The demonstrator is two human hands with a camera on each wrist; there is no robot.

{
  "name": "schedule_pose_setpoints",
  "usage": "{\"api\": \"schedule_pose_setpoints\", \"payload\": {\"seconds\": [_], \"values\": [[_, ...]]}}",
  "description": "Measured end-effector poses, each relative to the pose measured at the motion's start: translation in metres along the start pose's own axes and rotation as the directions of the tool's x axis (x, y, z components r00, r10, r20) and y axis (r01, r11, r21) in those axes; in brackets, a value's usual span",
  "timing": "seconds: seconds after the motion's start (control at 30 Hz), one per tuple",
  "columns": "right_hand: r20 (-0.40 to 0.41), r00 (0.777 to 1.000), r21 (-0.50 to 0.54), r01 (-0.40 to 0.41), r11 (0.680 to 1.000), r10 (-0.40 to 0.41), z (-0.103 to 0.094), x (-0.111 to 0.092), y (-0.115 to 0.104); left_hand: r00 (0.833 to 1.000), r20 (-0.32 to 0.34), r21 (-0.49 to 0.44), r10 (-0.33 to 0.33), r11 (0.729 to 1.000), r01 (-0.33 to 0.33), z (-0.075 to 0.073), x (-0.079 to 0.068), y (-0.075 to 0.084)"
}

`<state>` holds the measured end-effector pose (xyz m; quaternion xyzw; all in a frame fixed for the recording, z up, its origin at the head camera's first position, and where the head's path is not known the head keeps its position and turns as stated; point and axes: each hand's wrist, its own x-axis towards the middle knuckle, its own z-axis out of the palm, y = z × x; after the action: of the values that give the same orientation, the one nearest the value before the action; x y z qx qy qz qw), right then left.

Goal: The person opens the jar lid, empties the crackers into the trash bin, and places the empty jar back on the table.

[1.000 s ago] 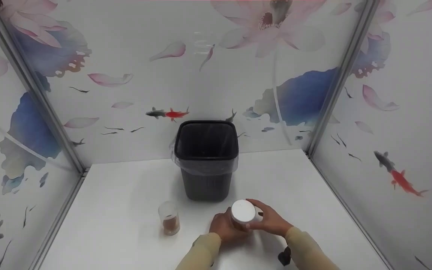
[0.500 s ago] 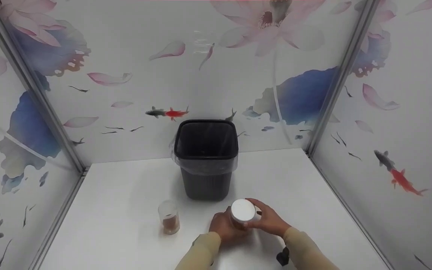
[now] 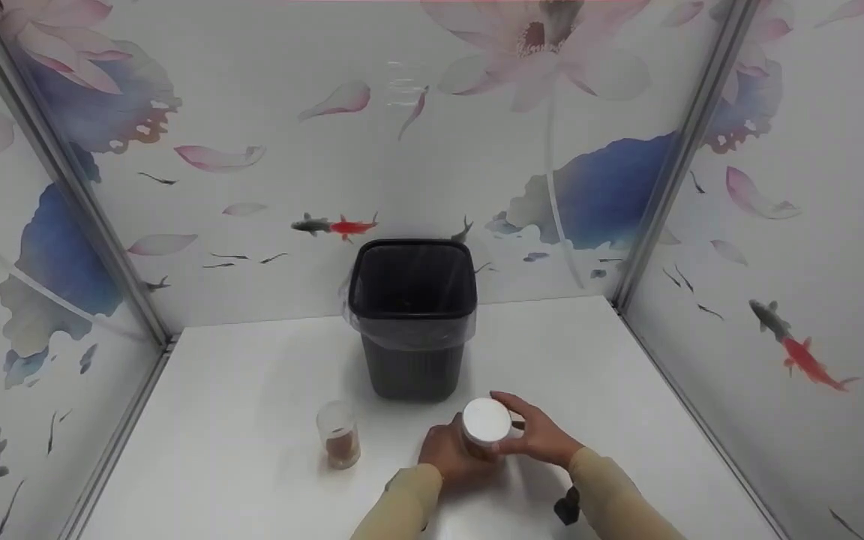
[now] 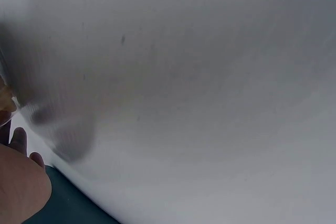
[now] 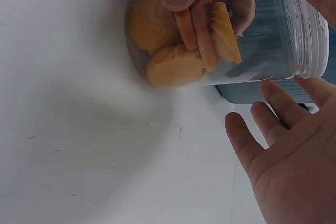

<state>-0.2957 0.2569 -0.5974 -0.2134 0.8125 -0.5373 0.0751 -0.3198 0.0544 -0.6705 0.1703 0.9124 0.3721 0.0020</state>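
A clear screw-top jar (image 5: 262, 35) holds several ridged orange pieces (image 5: 176, 66) that look like cookies. Its round white lid (image 3: 487, 421) faces up in the head view. Low around the jar's body, my left hand (image 3: 453, 454) grips it, thumb and fingers against the plastic in the right wrist view. My right hand (image 3: 544, 441) is at the lid, thumb on the near side and forefinger curved round the far side. The other right fingers (image 5: 244, 135) stand spread beside the jar. The left wrist view shows only part of my left hand (image 4: 21, 182) at its edge.
Behind the hands stands a black bin (image 3: 413, 367) with a clear liner over its rim. To the left is another clear container (image 3: 336, 417) with brownish contents. The white table (image 3: 229, 435) is enclosed by printed panels (image 3: 252, 75).
The right forefinger has lifted slightly away from the lid's far edge, widening the hand's span. The jar and left hand stay in place.
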Motion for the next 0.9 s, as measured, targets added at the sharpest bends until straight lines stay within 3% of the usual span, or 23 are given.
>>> {"api": "schedule_pose_setpoints", "payload": {"seconds": [0.2,0.4,0.53,0.77,0.9], "values": [[-0.072,0.997,0.013,0.004,1.000,-0.003,0.007,-0.008,-0.016,1.000,-0.010,0.014,0.020,1.000,-0.020,0.000,0.001,-0.001],[-0.108,0.994,-0.044,0.005,0.999,-0.010,0.012,-0.004,0.006,0.999,-0.010,0.040,0.033,0.999,-0.033,-0.001,0.002,-0.001],[-0.076,0.997,-0.052,-0.004,0.999,0.000,0.007,0.000,0.015,1.000,0.002,0.016,0.009,1.000,-0.009,-0.002,0.002,0.000],[0.055,0.998,-0.021,-0.018,1.000,0.020,-0.007,0.007,0.015,0.999,0.025,-0.036,-0.027,0.999,0.028,-0.001,0.001,0.003],[0.059,0.998,-0.027,-0.029,0.999,0.030,-0.007,0.006,0.008,1.000,0.016,-0.029,0.000,1.000,0.000,-0.001,0.000,0.000]]}}
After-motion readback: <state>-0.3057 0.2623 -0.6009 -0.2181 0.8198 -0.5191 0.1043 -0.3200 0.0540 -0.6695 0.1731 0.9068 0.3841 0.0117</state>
